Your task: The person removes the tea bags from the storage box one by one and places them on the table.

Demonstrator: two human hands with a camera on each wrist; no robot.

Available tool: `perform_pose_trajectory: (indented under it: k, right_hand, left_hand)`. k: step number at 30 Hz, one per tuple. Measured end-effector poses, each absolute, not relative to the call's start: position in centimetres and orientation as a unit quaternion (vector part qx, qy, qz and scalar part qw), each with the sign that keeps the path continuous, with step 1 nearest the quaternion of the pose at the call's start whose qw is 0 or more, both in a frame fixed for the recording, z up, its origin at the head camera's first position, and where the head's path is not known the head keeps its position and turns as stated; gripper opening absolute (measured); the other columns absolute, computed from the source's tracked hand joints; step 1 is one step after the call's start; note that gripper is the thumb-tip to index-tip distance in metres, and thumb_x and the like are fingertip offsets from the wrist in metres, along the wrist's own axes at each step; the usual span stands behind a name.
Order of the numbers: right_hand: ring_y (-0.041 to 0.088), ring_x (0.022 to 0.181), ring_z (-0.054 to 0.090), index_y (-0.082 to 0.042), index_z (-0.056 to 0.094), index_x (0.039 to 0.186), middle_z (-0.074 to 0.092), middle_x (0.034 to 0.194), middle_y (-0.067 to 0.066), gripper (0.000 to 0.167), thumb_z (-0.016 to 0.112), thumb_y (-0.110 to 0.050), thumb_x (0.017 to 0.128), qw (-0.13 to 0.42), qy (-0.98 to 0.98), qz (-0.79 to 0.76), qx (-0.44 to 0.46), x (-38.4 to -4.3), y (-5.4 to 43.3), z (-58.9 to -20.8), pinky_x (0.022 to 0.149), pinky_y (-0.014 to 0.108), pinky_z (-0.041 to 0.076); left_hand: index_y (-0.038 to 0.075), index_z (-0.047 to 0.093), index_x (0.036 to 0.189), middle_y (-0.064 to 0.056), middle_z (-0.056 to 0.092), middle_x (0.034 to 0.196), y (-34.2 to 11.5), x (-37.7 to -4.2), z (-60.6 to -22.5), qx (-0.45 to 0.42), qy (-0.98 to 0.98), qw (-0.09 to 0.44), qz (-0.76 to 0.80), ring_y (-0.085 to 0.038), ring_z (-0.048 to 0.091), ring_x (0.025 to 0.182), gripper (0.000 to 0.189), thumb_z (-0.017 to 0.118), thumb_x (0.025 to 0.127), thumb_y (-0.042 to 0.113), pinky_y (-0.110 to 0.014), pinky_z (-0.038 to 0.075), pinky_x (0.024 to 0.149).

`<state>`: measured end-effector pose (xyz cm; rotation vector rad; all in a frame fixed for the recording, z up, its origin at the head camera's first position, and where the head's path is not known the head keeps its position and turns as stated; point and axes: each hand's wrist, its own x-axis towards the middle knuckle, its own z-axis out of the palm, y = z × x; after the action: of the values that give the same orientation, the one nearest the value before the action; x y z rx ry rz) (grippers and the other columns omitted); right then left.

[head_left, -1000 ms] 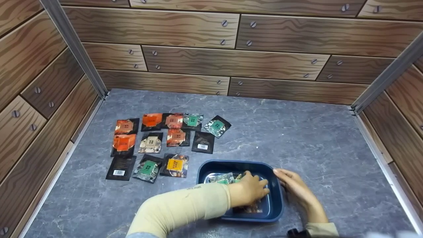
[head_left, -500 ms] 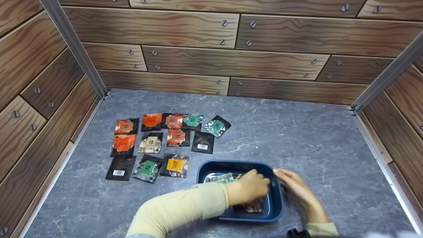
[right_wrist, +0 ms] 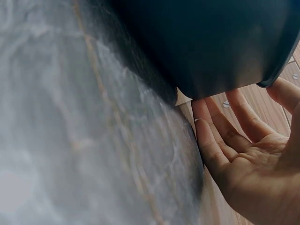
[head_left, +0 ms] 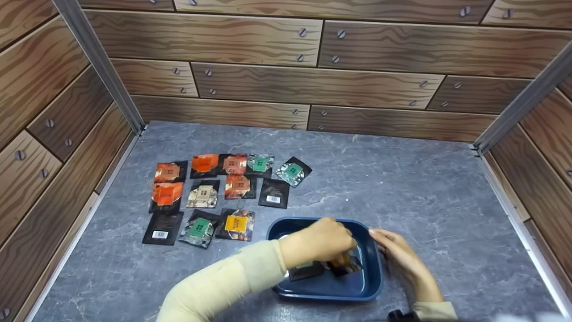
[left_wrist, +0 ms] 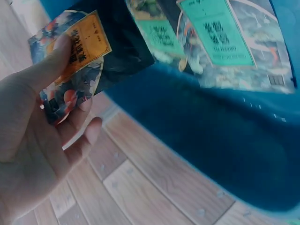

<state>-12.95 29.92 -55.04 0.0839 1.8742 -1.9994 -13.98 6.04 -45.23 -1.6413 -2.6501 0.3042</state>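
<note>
Over the dark blue plastic tub (head_left: 328, 293), my left hand (head_left: 319, 241) pinches a black sachet with an orange label (left_wrist: 96, 40). In the left wrist view the thumb lies on its printed front, fingers behind it. Other sachets lie inside the tub; two with green labels, one of them a large-looking green-label sachet (left_wrist: 218, 37), show close by. Part of the tub's inside is hidden by my left hand and forearm. At the tub's far right corner rests my right hand (head_left: 400, 252), its thumb tip at the rim and its extended fingers touching the outer wall.
Left of the tub, several sachets lie face up or face down in loose rows, among them a yellow-label sachet (head_left: 235, 223) and a barcode-side sachet (head_left: 274, 193). The grey marbled table (head_left: 429, 192) is bounded by wood-patterned walls (head_left: 250, 42).
My left hand has come up and slightly left from the tub's floor, now with the orange-label sachet in its fingers. Sachets inside the tub have shifted. The right hand stays put.
</note>
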Motion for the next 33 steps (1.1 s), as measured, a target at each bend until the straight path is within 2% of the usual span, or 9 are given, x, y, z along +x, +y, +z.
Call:
perform_pose_trajectory:
  k: [12, 23, 30, 33]
  right_hand:
    - [0.019, 0.098, 0.067, -0.003, 0.066, 0.115, 0.069, 0.107, 0.007, 0.03, 0.059, -0.028, 0.1, 0.2, 0.662, -0.721, 0.041, -12.9, 29.9, -55.1, 0.087, 0.033, 0.054]
    - [0.02, 0.097, 0.066, -0.001, 0.065, 0.12, 0.069, 0.11, 0.01, 0.035, 0.057, -0.029, 0.101, 0.209, 0.665, -0.716, 0.038, -12.9, 30.1, -54.9, 0.086, 0.034, 0.055]
    - [0.02, 0.102, 0.066, -0.001, 0.064, 0.12, 0.069, 0.111, 0.01, 0.034, 0.057, -0.028, 0.101, 0.205, 0.669, -0.714, 0.029, -12.9, 30.0, -55.0, 0.089, 0.034, 0.054]
    - [0.02, 0.105, 0.066, 0.0, 0.063, 0.12, 0.069, 0.111, 0.009, 0.034, 0.056, -0.028, 0.101, 0.201, 0.672, -0.712, 0.022, -12.9, 30.0, -55.0, 0.091, 0.034, 0.053]
  left_hand:
    - [0.019, 0.068, 0.097, 0.01, 0.068, 0.087, -1.0, -14.0, -44.3, -0.509, -0.857, 0.051, -0.058, -0.007, 0.061, 0.075, 0.021, 0.068, 0.091, 0.039, -0.02, 0.048, 0.071]
    - [0.017, 0.068, 0.095, 0.007, 0.067, 0.085, -10.6, -13.4, -43.8, -0.444, -0.876, 0.066, -0.174, -0.01, 0.063, 0.077, 0.018, 0.067, 0.092, 0.034, -0.029, 0.052, 0.077]
    - [0.014, 0.069, 0.096, 0.005, 0.067, 0.086, -15.8, -13.0, -44.8, -0.369, -0.913, 0.033, -0.172, -0.012, 0.062, 0.076, 0.02, 0.07, 0.089, 0.033, -0.035, 0.054, 0.075]
    - [0.014, 0.068, 0.092, 0.005, 0.066, 0.082, -17.8, -12.7, -45.5, -0.335, -0.926, 0.015, -0.174, -0.013, 0.062, 0.074, 0.016, 0.071, 0.089, 0.03, -0.036, 0.055, 0.072]
